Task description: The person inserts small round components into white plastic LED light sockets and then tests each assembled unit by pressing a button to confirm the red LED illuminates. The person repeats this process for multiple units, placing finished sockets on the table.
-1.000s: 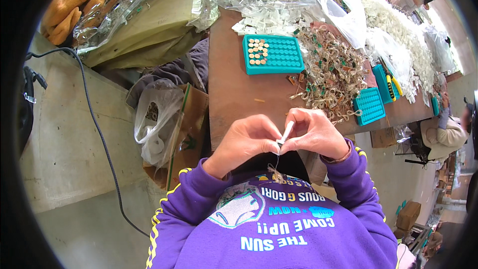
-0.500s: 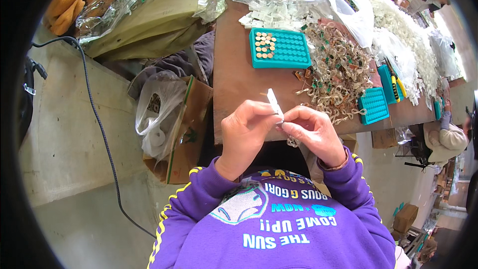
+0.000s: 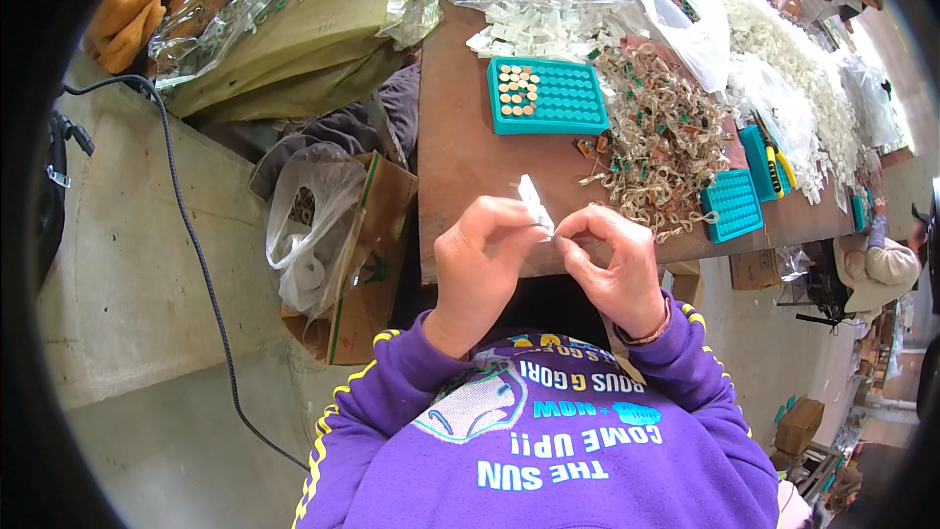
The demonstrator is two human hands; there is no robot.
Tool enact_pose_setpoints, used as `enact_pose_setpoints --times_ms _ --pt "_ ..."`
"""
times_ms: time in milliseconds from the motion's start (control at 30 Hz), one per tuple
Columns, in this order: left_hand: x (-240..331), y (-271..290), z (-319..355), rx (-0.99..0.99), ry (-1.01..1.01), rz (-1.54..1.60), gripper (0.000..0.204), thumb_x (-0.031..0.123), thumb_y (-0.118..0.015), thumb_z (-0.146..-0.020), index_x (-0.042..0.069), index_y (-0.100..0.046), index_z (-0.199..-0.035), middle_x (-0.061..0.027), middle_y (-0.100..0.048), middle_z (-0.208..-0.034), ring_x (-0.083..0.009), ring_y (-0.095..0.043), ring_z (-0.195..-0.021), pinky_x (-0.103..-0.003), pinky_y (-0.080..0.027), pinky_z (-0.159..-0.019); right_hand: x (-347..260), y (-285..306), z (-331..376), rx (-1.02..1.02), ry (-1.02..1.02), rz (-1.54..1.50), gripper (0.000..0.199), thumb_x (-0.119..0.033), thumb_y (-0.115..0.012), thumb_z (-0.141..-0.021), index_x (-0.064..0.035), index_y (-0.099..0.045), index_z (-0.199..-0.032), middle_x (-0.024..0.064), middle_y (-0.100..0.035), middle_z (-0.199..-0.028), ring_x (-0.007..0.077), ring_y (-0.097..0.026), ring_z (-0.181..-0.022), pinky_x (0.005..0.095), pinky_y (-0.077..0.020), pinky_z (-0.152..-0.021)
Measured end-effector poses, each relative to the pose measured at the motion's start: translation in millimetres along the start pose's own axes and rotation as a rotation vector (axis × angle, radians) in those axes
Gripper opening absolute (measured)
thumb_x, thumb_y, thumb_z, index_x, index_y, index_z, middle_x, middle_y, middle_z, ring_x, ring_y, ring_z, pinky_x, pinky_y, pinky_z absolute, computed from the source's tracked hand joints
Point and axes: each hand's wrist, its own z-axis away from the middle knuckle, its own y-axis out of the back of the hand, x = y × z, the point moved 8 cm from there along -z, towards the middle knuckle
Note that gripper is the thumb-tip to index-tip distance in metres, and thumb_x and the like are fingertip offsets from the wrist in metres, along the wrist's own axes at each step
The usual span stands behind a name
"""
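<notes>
right now the left hand (image 3: 478,260) holds a slim white piece (image 3: 532,200), its thumb and fingers clamped on it, with the upper end sticking out past them, tilted up and to the left. the right hand (image 3: 619,260) is just beside it, thumb and forefinger curled toward the piece's lower end; whether those fingers grip anything i cannot tell. both hands are up over the near edge of the brown tabletop (image 3: 458,127), in front of a purple sweatshirt (image 3: 627,460).

beyond the hands, a teal tray (image 3: 573,98) sits on the tabletop, round tan discs (image 3: 516,90) filling part of its left side. to its right spreads a heap of looped cords (image 3: 656,142), with a second teal tray (image 3: 736,220) at its right edge and yellow-handled pliers (image 3: 788,168) just behind that. white plastic pieces (image 3: 534,24) lie piled behind the first tray. left of the tabletop stands a cardboard box (image 3: 364,269), with a clear plastic bag (image 3: 311,220) hanging at its side.
</notes>
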Motion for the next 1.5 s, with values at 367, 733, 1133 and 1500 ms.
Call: enact_pose_setpoints --times_ms 367,733,1133,1500 --pt "-39.3 -27.5 2.6 0.020 0.472 0.814 0.013 0.018 -0.056 -0.099 0.005 -0.054 -0.099 -0.0122 -0.066 -0.106 -0.0193 -0.063 -0.103 -0.033 -0.051 -0.089 13.5 -16.1 -3.3 0.002 -0.096 -0.294 0.010 -0.003 -0.067 -0.087 0.0030 -0.065 -0.094 0.0075 -0.068 -0.087 0.0107 -0.065 -0.077 0.0236 -0.0518 -0.069" --pt "-75.5 -23.9 -28.6 0.177 0.448 1.034 0.012 0.017 -0.052 -0.101 0.008 -0.047 -0.108 -0.0089 -0.061 -0.100 -0.0104 -0.054 -0.074 -0.025 -0.046 -0.067 24.9 24.2 -118.2 0.073 0.217 0.463 0.013 -0.012 -0.067 -0.085 -0.0055 -0.068 -0.097 0.0133 -0.066 -0.088 0.0281 -0.066 -0.074 0.0357 -0.0525 -0.067" --pt "-72.2 -25.9 -19.7 0.126 0.474 0.985 0.014 0.019 -0.053 -0.101 0.008 -0.050 -0.109 -0.0097 -0.063 -0.102 -0.0076 -0.049 -0.065 -0.019 -0.038 -0.054 67.1 0.1 -163.9 0.027 0.181 0.564 0.009 -0.013 -0.070 -0.079 -0.0050 -0.068 -0.084 0.0126 -0.066 -0.084 0.0307 -0.066 -0.077 0.0398 -0.0523 -0.071" --pt "-75.9 -24.3 -20.4 0.126 0.451 1.016 0.018 0.020 -0.057 -0.099 0.007 -0.053 -0.110 -0.0114 -0.064 -0.103 -0.0169 -0.065 -0.089 -0.025 -0.054 -0.075 57.9 -13.8 -186.5 -0.141 0.400 0.601 0.009 -0.007 -0.067 -0.078 -0.0054 -0.068 -0.087 0.0142 -0.066 -0.085 0.0331 -0.066 -0.078 0.0395 -0.0526 -0.072"
